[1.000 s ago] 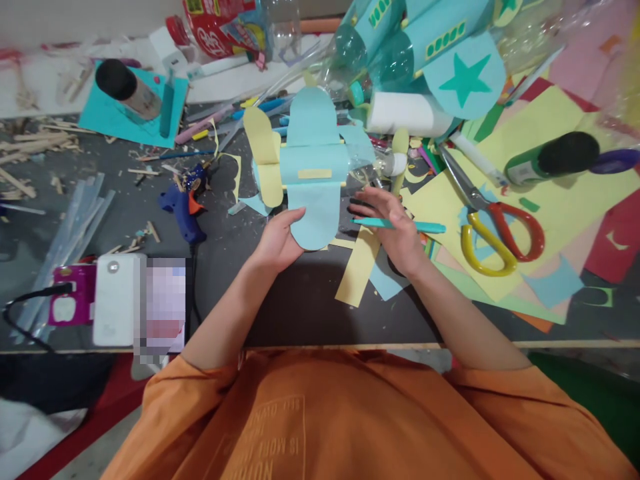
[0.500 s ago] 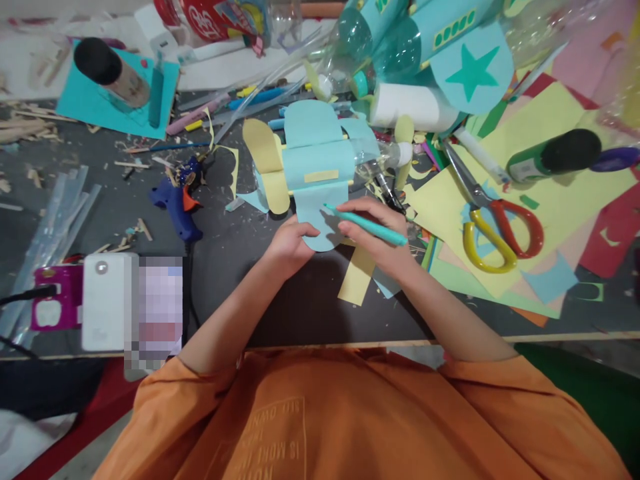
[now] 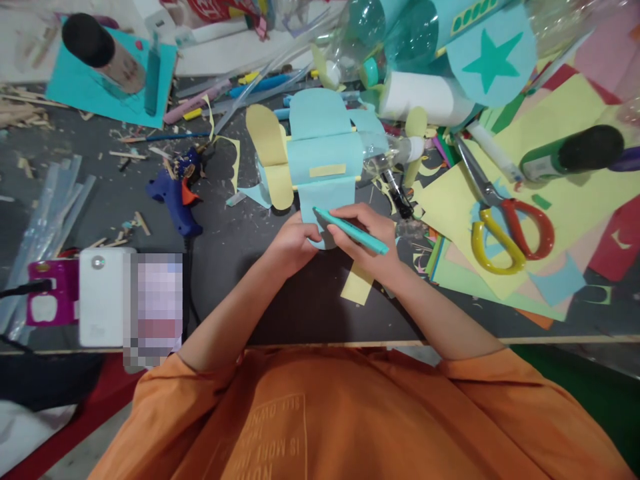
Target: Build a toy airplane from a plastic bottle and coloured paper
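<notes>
A toy plane made from a clear bottle wrapped in light blue paper (image 3: 325, 153) lies in front of me, with yellow paper pieces at its left end. My left hand (image 3: 295, 248) pinches the rounded end of its near wing, thumb on top. In my right hand (image 3: 367, 233) is a teal marker (image 3: 353, 230), gripped like a pencil. The marker's tip is at the upper left part of the near wing, touching or just above it; I cannot tell which. My right fingers cover part of the wing's right side. A yellow paper strip (image 3: 357, 283) lies under my right wrist.
Scissors (image 3: 493, 207) lie on paper sheets at the right, near a black-capped green bottle (image 3: 570, 153). A blue glue gun (image 3: 177, 193) with a cable, glue sticks (image 3: 45, 233) and a white power bank (image 3: 103, 297) are at the left. A star-decorated bottle model (image 3: 493, 63) stands behind.
The marker's tip has moved left across the near wing, and my right hand has moved left and slightly down. The view has shifted a little; my left hand keeps its hold.
</notes>
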Demonstrator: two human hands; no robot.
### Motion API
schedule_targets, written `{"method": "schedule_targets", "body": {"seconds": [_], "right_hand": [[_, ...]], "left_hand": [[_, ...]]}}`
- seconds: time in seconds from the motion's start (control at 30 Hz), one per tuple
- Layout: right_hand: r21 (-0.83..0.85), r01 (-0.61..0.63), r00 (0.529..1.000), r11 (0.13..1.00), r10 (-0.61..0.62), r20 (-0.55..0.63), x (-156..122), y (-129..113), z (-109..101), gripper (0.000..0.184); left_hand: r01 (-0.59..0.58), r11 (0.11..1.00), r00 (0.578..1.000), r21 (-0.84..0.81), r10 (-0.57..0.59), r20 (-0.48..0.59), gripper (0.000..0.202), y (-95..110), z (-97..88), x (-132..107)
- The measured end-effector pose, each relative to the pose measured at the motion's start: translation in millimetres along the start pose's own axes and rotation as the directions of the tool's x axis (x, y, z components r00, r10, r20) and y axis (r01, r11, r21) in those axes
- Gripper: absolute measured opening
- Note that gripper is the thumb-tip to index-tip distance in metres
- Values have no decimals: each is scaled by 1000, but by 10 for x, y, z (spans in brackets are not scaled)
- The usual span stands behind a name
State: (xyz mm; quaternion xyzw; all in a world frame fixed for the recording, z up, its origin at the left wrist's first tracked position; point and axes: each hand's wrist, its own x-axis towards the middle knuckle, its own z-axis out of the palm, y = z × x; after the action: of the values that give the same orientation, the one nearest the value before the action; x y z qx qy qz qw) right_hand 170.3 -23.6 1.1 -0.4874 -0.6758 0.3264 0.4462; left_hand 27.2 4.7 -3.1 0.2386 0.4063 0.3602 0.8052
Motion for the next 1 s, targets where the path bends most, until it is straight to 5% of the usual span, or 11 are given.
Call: {"method": "schedule_targets", "body": {"seconds": [1.0], "right_hand": [[-14,-26,995,1000,25,-97,1,-12,-23,10]], "left_hand": [[-25,998,999,-49,27,47,32,-27,-47,28]]}}
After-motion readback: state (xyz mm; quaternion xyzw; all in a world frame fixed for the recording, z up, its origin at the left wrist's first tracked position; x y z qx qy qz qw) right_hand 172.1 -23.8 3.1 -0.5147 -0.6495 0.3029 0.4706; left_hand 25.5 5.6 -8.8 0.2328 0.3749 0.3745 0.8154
